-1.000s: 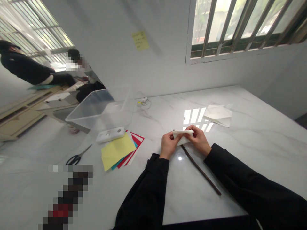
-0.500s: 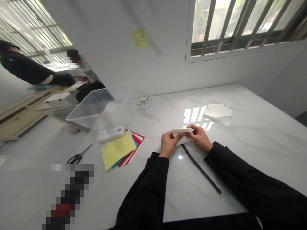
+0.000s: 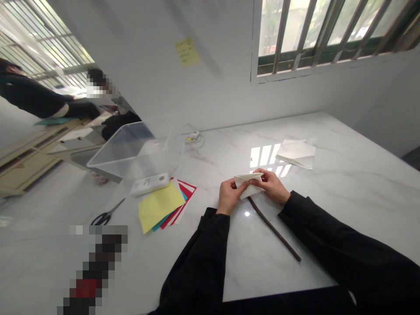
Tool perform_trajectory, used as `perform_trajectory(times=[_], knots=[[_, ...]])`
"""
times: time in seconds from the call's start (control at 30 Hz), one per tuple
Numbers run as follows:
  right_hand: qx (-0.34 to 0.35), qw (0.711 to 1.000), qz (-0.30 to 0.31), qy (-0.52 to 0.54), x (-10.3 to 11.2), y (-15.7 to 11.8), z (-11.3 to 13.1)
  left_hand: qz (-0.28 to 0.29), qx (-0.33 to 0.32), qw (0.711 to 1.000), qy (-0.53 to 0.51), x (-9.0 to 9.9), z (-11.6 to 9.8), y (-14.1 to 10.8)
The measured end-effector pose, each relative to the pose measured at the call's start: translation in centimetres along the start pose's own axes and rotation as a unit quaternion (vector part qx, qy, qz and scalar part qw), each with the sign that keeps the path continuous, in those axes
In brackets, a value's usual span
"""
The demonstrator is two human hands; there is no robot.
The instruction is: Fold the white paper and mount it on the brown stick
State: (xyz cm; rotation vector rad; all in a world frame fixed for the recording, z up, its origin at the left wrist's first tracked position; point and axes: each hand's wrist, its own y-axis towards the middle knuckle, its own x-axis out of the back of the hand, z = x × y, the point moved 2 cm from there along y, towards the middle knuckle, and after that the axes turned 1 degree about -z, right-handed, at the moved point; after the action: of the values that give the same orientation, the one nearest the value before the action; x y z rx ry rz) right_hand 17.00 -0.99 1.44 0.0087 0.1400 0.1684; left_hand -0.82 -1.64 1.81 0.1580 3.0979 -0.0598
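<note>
My left hand (image 3: 229,197) and my right hand (image 3: 271,187) hold a small folded piece of white paper (image 3: 247,184) between them, pinching it from either side above the white marble table (image 3: 348,197). A thin dark brown stick (image 3: 273,229) lies on the marble just below my right hand, not touching it. A larger folded white sheet (image 3: 295,154) rests farther off, beyond both hands.
Left of my hands lie a fanned stack of coloured paper (image 3: 160,206), black-handled scissors (image 3: 105,217), a white rectangular device (image 3: 150,183) and a clear plastic bin (image 3: 134,151). A pixelated object (image 3: 95,267) covers the near left. Two seated people (image 3: 33,98) are at the far left.
The white paper has tilted a little in my fingers, and its folded layers now show slightly apart. The whole scene has shifted slightly in view as my head moved.
</note>
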Motion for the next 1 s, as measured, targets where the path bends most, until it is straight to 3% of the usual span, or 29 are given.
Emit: perform_trajectory(times=[0.37,1.0], knots=[[0.024,0.999,-0.014,-0.016,-0.08,-0.02,-0.28,-0.039,-0.004,0.999,0.037,-0.15,-0.01,-0.39],[0.094,0.992,-0.009,-0.083,0.55,0.24,-0.91,-0.034,-0.016,0.999,-0.002,-0.68,0.17,-0.48]])
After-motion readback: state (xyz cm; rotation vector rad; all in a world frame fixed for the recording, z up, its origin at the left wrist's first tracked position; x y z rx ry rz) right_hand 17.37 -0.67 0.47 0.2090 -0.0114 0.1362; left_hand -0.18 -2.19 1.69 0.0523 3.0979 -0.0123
